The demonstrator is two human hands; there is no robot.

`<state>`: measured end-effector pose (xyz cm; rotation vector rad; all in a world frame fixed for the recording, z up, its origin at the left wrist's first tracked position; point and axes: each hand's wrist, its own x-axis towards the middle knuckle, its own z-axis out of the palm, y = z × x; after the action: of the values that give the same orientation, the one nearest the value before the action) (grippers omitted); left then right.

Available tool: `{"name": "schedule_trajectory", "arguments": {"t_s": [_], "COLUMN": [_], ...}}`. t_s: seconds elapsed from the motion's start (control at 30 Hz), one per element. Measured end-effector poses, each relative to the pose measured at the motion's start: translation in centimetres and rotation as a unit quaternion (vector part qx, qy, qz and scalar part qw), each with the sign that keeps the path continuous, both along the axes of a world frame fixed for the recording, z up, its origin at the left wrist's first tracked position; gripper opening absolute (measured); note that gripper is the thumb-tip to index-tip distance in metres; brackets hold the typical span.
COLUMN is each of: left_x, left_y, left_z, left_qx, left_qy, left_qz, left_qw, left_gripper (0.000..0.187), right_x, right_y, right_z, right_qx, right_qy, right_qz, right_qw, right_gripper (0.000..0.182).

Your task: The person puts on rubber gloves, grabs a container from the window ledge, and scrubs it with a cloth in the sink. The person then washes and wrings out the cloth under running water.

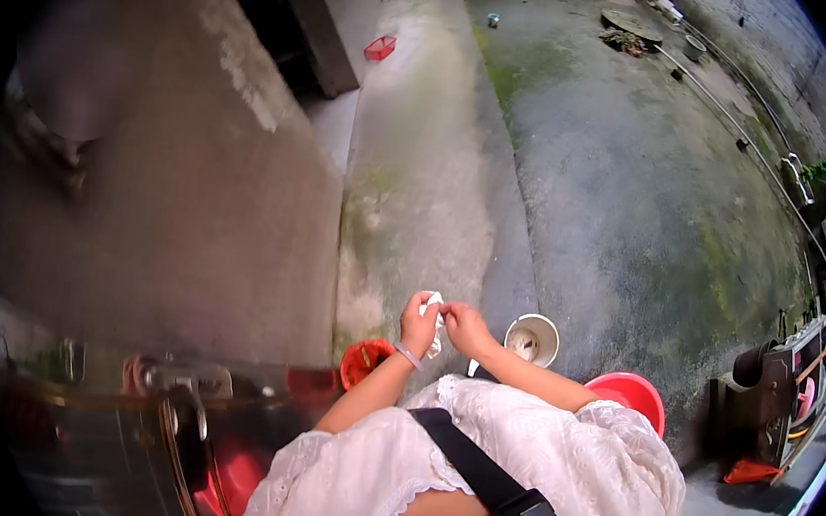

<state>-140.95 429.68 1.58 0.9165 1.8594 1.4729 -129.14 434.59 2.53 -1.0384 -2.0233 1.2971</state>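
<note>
Both hands are raised together above the concrete ground (611, 206), in front of the person's chest, and between them is a small white packet (434, 310) or scrap of wrapping; what it is exactly is too small to tell. The left hand (417, 326), with a thin bracelet (408, 356) at the wrist, has its fingers closed on the packet's left side, and the right hand (468, 328) pinches its upper right part with the fingertips drawn tight, so neither hand is open. The packet thus sits right in the pinch of both hands, its white top just showing above the left knuckles and a bit more peeping out below them. Almost straight under the hands, on the ground, stands a pale bucket (533, 337) with something dark at the bottom; a small red basket (363, 361) lies just to the left of it and a red basin (630, 396) to the right, near the person's white lace sleeve (602, 448). If the packet is being torn, it could give way suddenly and its contents could scatter onto the mossy, damp-looking ground instead of into the bucket, since the hands hang slightly left of the bucket's mouth. The grip is only by the fingertips, so the packet could also slip and drop.
</note>
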Motion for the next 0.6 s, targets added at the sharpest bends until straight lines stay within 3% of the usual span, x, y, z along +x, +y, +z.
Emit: {"name": "schedule_trajectory", "arguments": {"t_s": [0.17,0.27,0.43,0.53,0.6], "left_x": [-2.3,-3.3,-7.8,-12.0,-15.1], "left_y": [10.1,15.5,29.1,38.2,43.3], "left_z": [1.4,2.4,4.4,8.0,10.1], "left_qx": [-0.014,-0.039,-0.044,-0.055,-0.051], "left_qy": [0.167,0.227,0.324,0.332,0.344], "left_qz": [-0.057,-0.123,-0.196,-0.215,-0.213], "left_qw": [0.984,0.965,0.925,0.917,0.913], "left_gripper": [0.017,0.017,0.02,0.024,0.028], "right_x": [-1.5,-2.6,-9.6,-15.3,-18.7], "right_y": [10.8,17.8,30.8,40.7,45.7], "right_z": [0.5,0.5,-3.5,-1.7,2.2], "right_qx": [0.019,0.049,0.043,-0.23,-0.313], "right_qy": [-0.02,-0.18,0.034,0.177,0.25], "right_qz": [0.105,0.144,-0.164,-0.26,-0.274], "right_qw": [0.994,0.972,0.985,0.921,0.875], "right_gripper": [0.025,0.029,0.015,0.013,0.013]}}
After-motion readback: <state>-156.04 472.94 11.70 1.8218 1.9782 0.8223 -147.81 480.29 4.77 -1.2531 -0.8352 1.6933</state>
